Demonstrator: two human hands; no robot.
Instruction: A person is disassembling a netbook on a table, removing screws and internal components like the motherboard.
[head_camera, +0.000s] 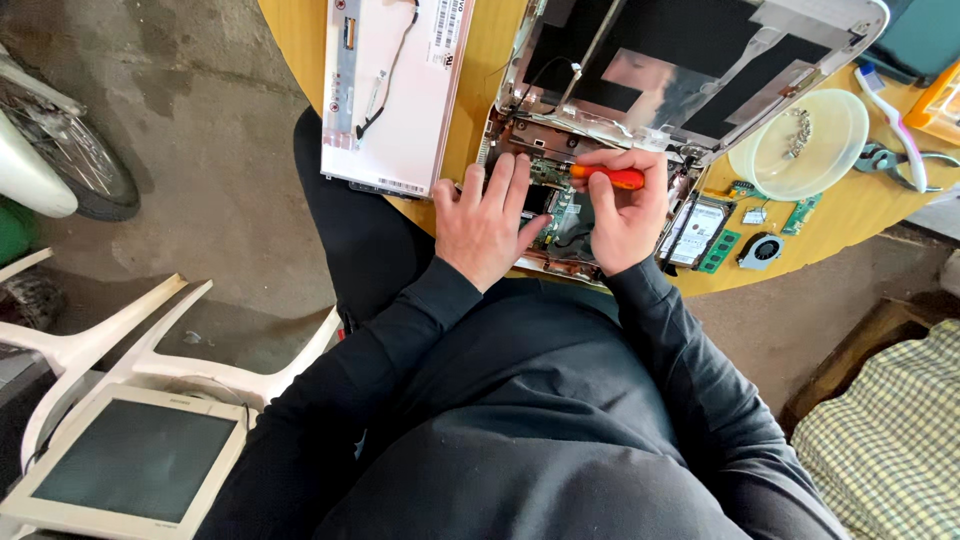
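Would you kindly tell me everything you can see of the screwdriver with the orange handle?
The screwdriver shows a glossy orange handle, seemingly plastic, lying roughly level across the picture. The right hand grips it, fingers curled over most of it. Its shaft and tip are hidden. It sits above the opened laptop base on the round wooden table; the left hand rests flat beside it, not touching it.
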